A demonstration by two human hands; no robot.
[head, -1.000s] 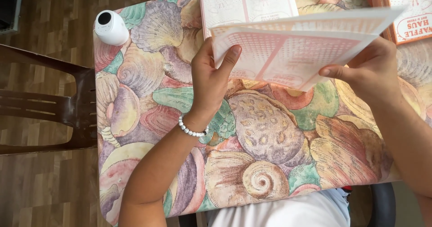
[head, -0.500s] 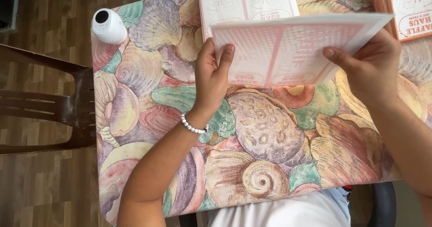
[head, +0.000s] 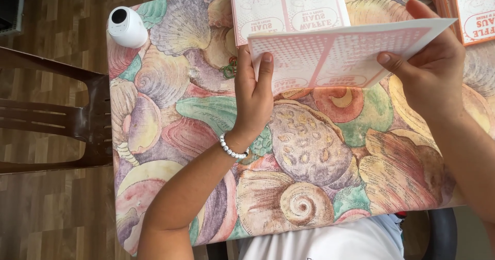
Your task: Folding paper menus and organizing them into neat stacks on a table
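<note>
Now both hands' fingers [head: 265, 66] pinch the pink card [head: 340, 54], long axis left-right.

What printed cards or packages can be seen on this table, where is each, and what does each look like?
Held card: flat pink-and-white printed sheet, lifted over the table, left hand and right hand gripping its ends.
Second card: similar pink-and-white sheet lying flat at the far edge of the table.
Orange-edged stack: white-faced cards with orange borders, far right corner.
</note>
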